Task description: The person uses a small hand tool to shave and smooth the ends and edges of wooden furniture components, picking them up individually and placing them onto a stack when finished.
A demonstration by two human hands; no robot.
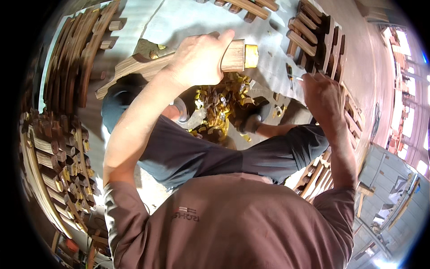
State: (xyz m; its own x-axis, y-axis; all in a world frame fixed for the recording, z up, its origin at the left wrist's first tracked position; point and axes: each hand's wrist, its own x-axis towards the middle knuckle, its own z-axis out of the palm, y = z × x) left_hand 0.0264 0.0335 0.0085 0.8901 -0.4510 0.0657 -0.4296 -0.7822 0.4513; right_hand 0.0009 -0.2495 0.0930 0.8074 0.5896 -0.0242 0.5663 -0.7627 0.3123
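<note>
My left hand [195, 58] is closed around a shaped wooden piece [234, 56]. The piece extends left over my knee, and yellow tape [251, 56] wraps its right end. Off to the right, my right hand [321, 94] is closed on a thin tool [299, 78]; only a short light-coloured length sticks out of the fingers, so its kind does not show. Just left of that tip, a small dark slim object [290, 71] lies on the pale sheet. Below the wooden piece, torn yellow tape scraps [219, 107] are heaped on the floor between my feet.
Long curved wooden parts [74, 58] are stacked at the far left, above a pile of taped pieces [58, 161]. More dark wooden parts [316, 38] stand at the far right. A pale sheet [188, 18] covers the floor ahead. Another wooden stack [319, 177] sits beside my right leg.
</note>
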